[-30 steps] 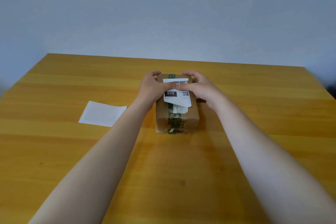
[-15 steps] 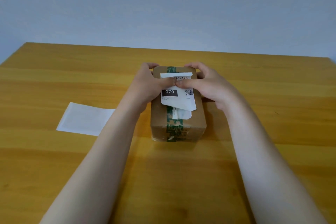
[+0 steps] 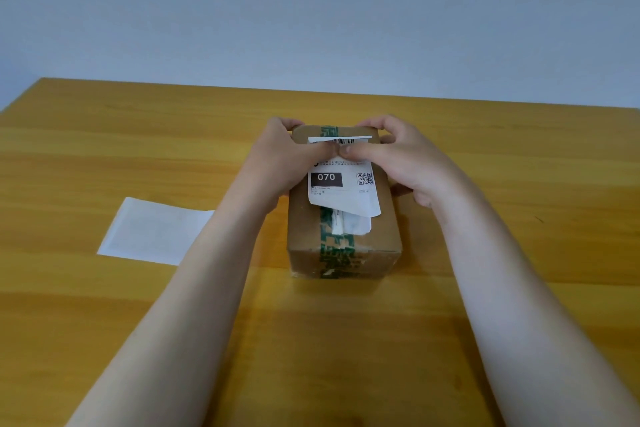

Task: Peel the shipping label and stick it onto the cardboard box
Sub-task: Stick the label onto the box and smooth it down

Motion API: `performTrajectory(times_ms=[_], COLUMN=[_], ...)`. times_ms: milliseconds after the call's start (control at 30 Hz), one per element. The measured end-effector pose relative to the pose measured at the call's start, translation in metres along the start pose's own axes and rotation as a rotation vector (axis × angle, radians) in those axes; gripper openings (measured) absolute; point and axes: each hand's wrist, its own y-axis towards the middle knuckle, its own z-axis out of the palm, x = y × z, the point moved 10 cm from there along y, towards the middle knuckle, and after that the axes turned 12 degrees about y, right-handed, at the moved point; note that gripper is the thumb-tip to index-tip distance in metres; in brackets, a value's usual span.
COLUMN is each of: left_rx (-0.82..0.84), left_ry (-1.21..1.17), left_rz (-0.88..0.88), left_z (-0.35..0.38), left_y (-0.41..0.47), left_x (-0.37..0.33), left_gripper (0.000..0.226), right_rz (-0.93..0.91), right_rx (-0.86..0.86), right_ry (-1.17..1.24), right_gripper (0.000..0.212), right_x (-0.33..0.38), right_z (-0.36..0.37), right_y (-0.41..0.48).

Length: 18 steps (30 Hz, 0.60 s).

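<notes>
The white printed shipping label (image 3: pixel 341 184) lies on the top face of the brown cardboard box (image 3: pixel 384 229), toward its far end, across the strip of green printed tape (image 3: pixel 337 244) that runs the length of the box. Its far part looks stuck down. Its near edge sits slanted and seems to stand a little off the cardboard, above a torn white paper remnant (image 3: pixel 350 224). My left hand (image 3: pixel 277 159) and right hand (image 3: pixel 407 159) both clasp the box: the fingers curl over its far corners while the two thumbs, tip to tip, press on the label just below the barcode. I judge the peeling done and the sticking partway. The next move calls for drawing the thumbs toward me, smoothing out to both sides and finishing at the loose near corner, with the box kept from sliding. The box stands mid-way across the yellow wooden table (image 3: pixel 519 184), well apart from every edge I can see. A blank white backing sheet (image 3: pixel 152 230) lies flat to the left, its right end hidden behind my left forearm. There is open tabletop in front of the box and to its right.
</notes>
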Motion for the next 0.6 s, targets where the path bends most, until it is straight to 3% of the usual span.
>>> performTrajectory(times_ms=[333,600], left_rx=[-0.018,-0.087], left_ry=[0.054,0.122], left_rz=[-0.009,-0.013], left_z=[-0.0014,-0.0061], left_y=[-0.0031,0.0008], left_x=[-0.0005,0.0032], left_gripper=[0.048,0.038], right_rz=[0.009,0.0], right_rx=[-0.08,-0.122], right_ry=[-0.044,-0.082], right_gripper=[0.055,0.048], right_x=[-0.0028,-0.0011], right_z=[-0.0012,0.0006], right_y=[0.002,-0.0004])
